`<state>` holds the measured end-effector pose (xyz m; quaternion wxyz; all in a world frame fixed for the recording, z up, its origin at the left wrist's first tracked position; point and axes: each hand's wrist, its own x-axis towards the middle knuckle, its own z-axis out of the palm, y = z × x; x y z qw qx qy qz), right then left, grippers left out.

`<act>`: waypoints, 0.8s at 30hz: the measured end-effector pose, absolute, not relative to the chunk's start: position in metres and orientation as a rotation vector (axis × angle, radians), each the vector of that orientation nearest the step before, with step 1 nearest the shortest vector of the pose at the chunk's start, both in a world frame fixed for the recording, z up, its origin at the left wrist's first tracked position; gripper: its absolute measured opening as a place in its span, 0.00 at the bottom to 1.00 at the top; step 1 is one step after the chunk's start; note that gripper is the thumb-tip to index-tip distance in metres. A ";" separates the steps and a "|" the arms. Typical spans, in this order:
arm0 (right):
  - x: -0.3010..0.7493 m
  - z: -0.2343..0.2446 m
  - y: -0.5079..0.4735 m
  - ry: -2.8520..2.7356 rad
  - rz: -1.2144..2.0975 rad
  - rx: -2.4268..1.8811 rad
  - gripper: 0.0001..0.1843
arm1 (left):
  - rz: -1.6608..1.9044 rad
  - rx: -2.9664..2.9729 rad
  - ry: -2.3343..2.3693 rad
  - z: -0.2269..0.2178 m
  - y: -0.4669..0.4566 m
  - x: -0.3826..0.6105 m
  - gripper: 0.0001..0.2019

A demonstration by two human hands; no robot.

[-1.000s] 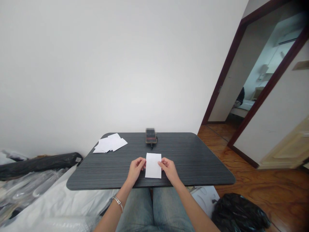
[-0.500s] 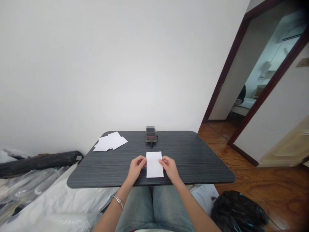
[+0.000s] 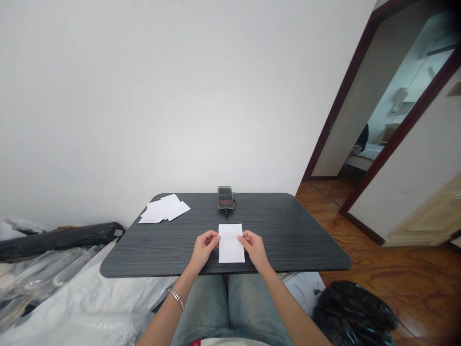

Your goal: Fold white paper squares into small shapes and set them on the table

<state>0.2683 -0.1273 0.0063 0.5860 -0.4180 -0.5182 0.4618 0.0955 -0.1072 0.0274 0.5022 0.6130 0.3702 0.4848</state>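
Phone [image 3: 225, 199] on dark table [image 3: 288, 240]; black plastic bag [image 3: 355, 315] on wood floor [image 3: 414, 288].

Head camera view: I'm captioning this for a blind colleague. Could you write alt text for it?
The left hand and right hand hold a white sheet of paper at a dark table; loose white sheets and a phone sit beyond.

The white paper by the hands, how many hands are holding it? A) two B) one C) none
A: the left hand and the right hand each pinch one side edge of the white paper, just above the dark table.
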 end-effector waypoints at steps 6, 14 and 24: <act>0.268 0.009 -0.129 -1.223 1.037 -0.987 0.14 | 1.182 1.517 0.879 0.028 -0.108 0.094 0.10; 0.268 0.006 -0.127 -1.282 1.115 -0.941 0.13 | 1.273 1.459 0.863 0.026 -0.107 0.093 0.11; 0.269 0.001 -0.125 -1.202 1.112 -0.937 0.11 | 1.237 1.611 0.785 0.016 -0.103 0.091 0.12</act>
